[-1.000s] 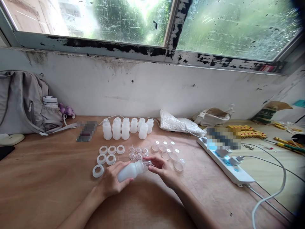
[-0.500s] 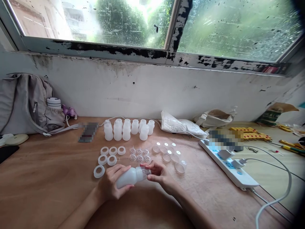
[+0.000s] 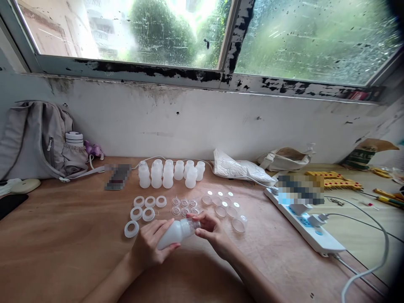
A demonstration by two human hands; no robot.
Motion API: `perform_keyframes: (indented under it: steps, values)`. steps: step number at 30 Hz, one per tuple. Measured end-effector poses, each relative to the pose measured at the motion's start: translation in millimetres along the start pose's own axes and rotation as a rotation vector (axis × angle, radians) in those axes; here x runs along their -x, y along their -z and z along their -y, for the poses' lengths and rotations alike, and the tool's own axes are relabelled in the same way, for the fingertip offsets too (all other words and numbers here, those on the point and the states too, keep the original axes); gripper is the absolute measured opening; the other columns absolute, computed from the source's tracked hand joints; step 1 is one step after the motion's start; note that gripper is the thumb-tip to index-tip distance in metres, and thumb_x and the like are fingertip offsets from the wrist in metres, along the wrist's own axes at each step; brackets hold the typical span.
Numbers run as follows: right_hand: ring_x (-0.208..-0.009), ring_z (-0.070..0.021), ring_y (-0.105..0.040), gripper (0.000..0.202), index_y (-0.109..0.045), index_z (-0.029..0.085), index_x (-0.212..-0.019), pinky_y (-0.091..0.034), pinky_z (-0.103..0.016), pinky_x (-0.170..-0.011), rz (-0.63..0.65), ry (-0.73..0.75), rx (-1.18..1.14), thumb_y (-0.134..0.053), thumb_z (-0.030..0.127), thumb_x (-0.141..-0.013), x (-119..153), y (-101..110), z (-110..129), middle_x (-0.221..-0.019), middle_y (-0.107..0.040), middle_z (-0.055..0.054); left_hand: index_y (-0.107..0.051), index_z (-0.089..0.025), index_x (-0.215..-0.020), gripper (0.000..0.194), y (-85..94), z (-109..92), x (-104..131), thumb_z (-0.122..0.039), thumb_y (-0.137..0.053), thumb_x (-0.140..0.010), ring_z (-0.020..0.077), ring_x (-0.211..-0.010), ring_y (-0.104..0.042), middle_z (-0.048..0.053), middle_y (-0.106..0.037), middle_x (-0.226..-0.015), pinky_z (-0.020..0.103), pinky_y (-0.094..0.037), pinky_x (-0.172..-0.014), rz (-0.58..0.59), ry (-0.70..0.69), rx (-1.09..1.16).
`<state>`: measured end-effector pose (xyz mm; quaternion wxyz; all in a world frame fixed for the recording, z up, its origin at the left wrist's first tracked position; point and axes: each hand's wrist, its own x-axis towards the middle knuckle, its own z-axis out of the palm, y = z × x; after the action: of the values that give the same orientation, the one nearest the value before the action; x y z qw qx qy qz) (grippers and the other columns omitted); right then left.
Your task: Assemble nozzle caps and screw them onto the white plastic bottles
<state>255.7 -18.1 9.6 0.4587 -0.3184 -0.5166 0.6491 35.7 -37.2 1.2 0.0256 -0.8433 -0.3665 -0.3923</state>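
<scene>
The bottle (image 3: 173, 235) is grasped by the left hand (image 3: 145, 245), its clear top (image 3: 193, 225) being handled (steadiness seems needed), pinched by the right hand (image 3: 217, 236).

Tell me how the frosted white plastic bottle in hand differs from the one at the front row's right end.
The held bottle is tilted in the left hand; the standing bottle is upright on the brown tabletop. The held bottle has a clear piece at its mouth; the standing bottle shows none. Both are frosted white, with a narrowed upper part.
</scene>
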Motion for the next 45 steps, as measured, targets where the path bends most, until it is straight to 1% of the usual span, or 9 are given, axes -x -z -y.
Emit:
perform_keyframes:
  steps: [4,7,12,16,20,27,32,39,45]
  values:
    - [-0.102,-0.0242,-0.053,0.022,-0.062,0.022,-0.088,-0.043,-0.039,-0.082,-0.087,0.064,0.104,-0.065,0.036,-0.071,-2.1,-2.2,5.0,-0.113,-0.057,-0.008,-0.046,-0.016,-0.115,0.048,-7.2,-3.8,-2.7,-0.033,-0.062,-0.073,0.0210,-0.085,-0.059,0.009,-0.062,-0.097,0.032,-0.049,-0.073,-0.047,0.039,-0.043]
    - [-0.086,-0.0202,-0.057,0.030,-0.060,0.023,-0.098,-0.047,-0.035,-0.072,-0.198,0.048,0.166,-0.064,0.036,-0.072,-4.7,-5.4,5.4,-0.096,-0.061,-0.005,-0.045,-0.017,-0.115,0.047,-10.5,-2.6,-3.0,-0.034,-0.061,-0.074,0.0216,-0.089,-0.058,0.009,-0.061,-0.099,0.033,-0.048,-0.077,-0.068,0.055,-0.079]
    - [-0.070,-0.0168,-0.058,0.026,-0.063,0.018,-0.083,-0.048,-0.032,-0.063,-0.299,0.062,0.177,-0.068,0.036,-0.066,-14.1,-10.2,13.2,-0.079,-0.061,-0.003,-0.037,-0.018,-0.123,0.053,-6.3,1.0,-2.5,-0.035,-0.057,-0.076,0.0253,-0.103,-0.050,0.012,-0.054,-0.112,0.039,-0.043,-0.086,-0.060,0.090,-0.068]
    - [-0.070,-0.0170,-0.058,0.030,-0.062,0.018,-0.087,-0.048,-0.031,-0.064,-0.382,0.194,0.299,-0.066,0.039,-0.067,-32.9,-5.6,37.6,-0.079,-0.064,-0.005,-0.029,-0.017,-0.127,0.055,-1.2,5.2,-3.5,-0.030,-0.053,-0.079,0.0268,-0.114,-0.041,0.015,-0.045,-0.122,0.042,-0.038,-0.092,-0.108,0.119,-0.025]
    - [-0.076,-0.0175,-0.058,0.030,-0.061,0.019,-0.093,-0.048,-0.032,-0.070,-0.452,0.418,0.529,-0.064,0.038,-0.070,-63.9,0.7,63.4,-0.083,-0.062,-0.005,-0.034,-0.017,-0.122,0.045,-0.2,16.5,-4.9,-0.024,-0.050,-0.080,0.0245,-0.108,-0.046,0.012,-0.051,-0.114,0.041,-0.039,-0.090,-0.128,0.131,-0.030]
    - [-0.073,-0.0175,-0.058,0.019,-0.063,0.019,-0.091,-0.047,-0.033,-0.069,-0.435,0.548,1.052,-0.055,0.027,-0.076,-126.5,-4.4,70.2,-0.088,-0.062,-0.006,-0.044,-0.018,-0.114,0.032,-0.1,24.0,-6.2,-0.021,-0.045,-0.082,0.0225,-0.100,-0.052,0.009,-0.057,-0.105,0.040,-0.042,-0.087,-0.095,0.160,-0.063]
    - [-0.075,-0.0183,-0.058,0.016,-0.063,0.021,-0.087,-0.045,-0.034,-0.071,-0.402,0.509,1.163,-0.056,0.016,-0.073,-156.1,-5.8,56.4,-0.082,-0.063,-0.004,-0.046,-0.017,-0.112,0.030,-1.4,22.3,-6.2,-0.021,-0.046,-0.082,0.0219,-0.099,-0.052,0.009,-0.058,-0.104,0.039,-0.043,-0.087,-0.095,0.151,-0.072]
    - [-0.078,-0.0202,-0.059,0.018,-0.058,0.016,-0.093,-0.045,-0.034,-0.070,-0.384,0.474,1.220,-0.055,0.017,-0.075,-170.6,-1.8,44.9,-0.086,-0.064,-0.008,-0.047,-0.016,-0.110,0.028,-1.2,23.4,-7.0,-0.020,-0.045,-0.082,0.0219,-0.100,-0.051,0.008,-0.058,-0.102,0.039,-0.042,-0.087,-0.075,0.163,-0.070]
    - [-0.092,-0.0230,-0.053,0.018,-0.059,0.019,-0.094,-0.041,-0.037,-0.081,-0.337,0.528,1.288,-0.053,0.017,-0.077,-168.9,-1.5,42.7,-0.094,-0.061,-0.008,-0.052,-0.018,-0.102,0.021,-1.6,24.7,-7.4,-0.019,-0.045,-0.082,0.0217,-0.095,-0.052,0.007,-0.058,-0.098,0.039,-0.044,-0.082,-0.006,0.234,-0.089]
